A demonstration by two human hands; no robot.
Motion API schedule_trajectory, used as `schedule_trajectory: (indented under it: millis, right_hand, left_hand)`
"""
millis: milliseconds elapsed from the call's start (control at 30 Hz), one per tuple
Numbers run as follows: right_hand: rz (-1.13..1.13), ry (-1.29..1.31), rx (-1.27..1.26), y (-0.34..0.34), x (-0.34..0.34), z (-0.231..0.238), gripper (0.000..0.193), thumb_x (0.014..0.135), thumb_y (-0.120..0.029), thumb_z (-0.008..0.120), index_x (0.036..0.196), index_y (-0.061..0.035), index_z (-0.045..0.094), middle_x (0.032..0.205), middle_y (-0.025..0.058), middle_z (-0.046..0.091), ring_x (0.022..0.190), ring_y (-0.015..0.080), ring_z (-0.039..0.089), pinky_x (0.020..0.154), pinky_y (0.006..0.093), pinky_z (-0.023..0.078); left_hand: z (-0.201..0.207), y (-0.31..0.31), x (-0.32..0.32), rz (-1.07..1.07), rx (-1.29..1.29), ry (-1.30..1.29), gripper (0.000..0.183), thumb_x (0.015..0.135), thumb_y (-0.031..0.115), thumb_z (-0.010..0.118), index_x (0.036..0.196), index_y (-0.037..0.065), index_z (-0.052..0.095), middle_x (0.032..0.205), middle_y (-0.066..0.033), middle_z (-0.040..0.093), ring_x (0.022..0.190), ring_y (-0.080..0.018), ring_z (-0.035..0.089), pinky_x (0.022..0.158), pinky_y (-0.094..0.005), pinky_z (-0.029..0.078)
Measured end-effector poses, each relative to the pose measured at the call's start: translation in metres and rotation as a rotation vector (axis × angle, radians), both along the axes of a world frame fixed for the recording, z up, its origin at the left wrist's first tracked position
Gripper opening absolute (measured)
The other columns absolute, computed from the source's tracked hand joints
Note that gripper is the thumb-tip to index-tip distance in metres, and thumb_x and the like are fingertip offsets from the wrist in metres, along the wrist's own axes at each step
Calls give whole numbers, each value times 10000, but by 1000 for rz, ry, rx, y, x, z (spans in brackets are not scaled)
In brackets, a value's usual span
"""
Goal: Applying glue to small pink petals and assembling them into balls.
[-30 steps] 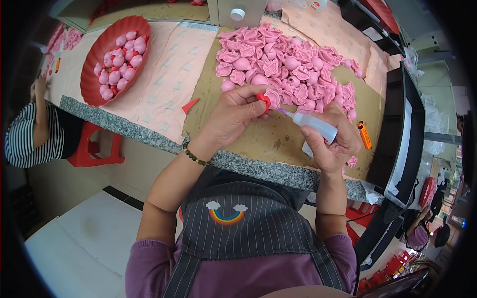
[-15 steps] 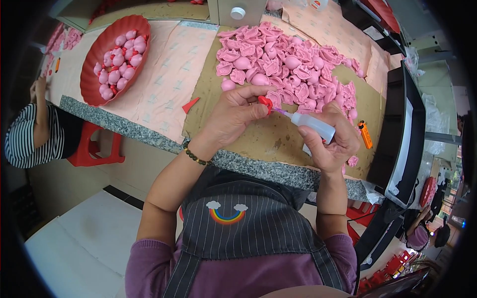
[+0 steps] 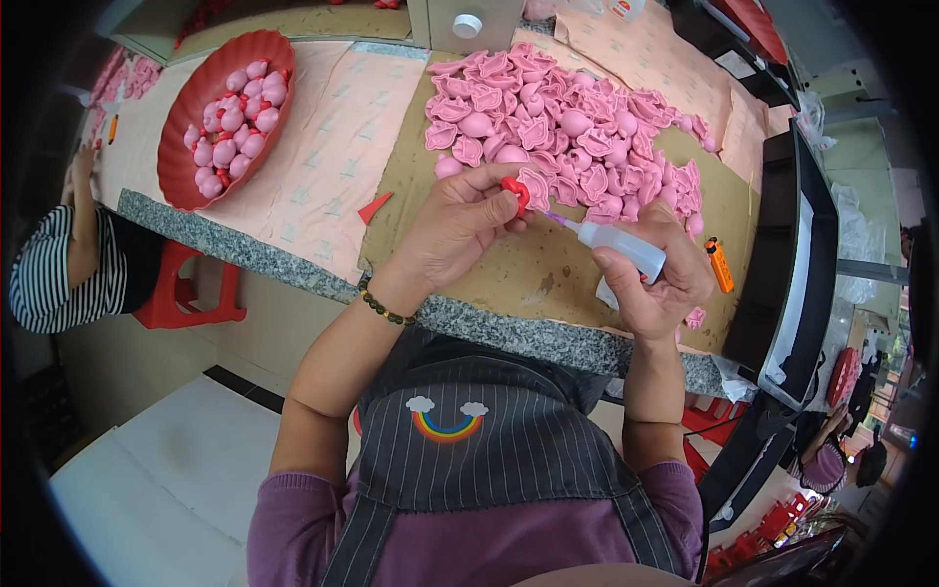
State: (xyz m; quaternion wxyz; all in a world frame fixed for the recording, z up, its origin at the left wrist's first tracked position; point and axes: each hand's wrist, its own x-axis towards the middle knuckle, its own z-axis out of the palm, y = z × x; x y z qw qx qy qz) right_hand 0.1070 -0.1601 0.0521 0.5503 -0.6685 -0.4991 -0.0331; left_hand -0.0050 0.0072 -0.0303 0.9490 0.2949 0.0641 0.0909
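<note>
Between its thumb and fingertips my left hand [image 3: 462, 223] pinches a small red piece [image 3: 515, 196], whose exact kind I cannot make out. My right hand [image 3: 660, 279] is wrapped round a translucent squeeze bottle [image 3: 626, 248] with a thin purple nozzle [image 3: 550, 217]. The nozzle points left toward the red piece, with its tip close beside it. Just beyond both hands lies a heap of pink moulded pieces [image 3: 558, 117], some ruffled like petals and some rounded.
A red fluted bowl [image 3: 174, 147] at the left holds pink round pieces with red parts. An orange box cutter [image 3: 720, 264] lies right of my right hand. A red triangular scrap [image 3: 374, 207] is on the table [image 3: 323, 196]. Another person in stripes [image 3: 59, 259] sits far left.
My left hand has turned slightly and shifted the red piece a little left. The bottle has moved a little right and down, so its nozzle is farther from the piece.
</note>
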Motion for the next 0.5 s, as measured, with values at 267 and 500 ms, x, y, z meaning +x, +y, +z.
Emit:
schedule_trajectory:
  millis: [267,500]
  right_hand:
    - [9,-29,-19,3,2,-1,210,628,-69,758,740,13,601,610,72,556,517,146,469,500,256,342]
    - [-2,323,101,-7,5,-5,241,626,-72,746,792,24,600,694,77,599,589,126,524,556,244,399]
  left_hand:
    - [1,1,2,2,18,7,347,842,112,593,1176,44,526,1014,-51,602,881,-148,571,758,-282,476]
    - [12,-2,5,-5,6,19,301,859,41,544,1158,25,514,999,-77,595,881,-166,582,764,-290,478]
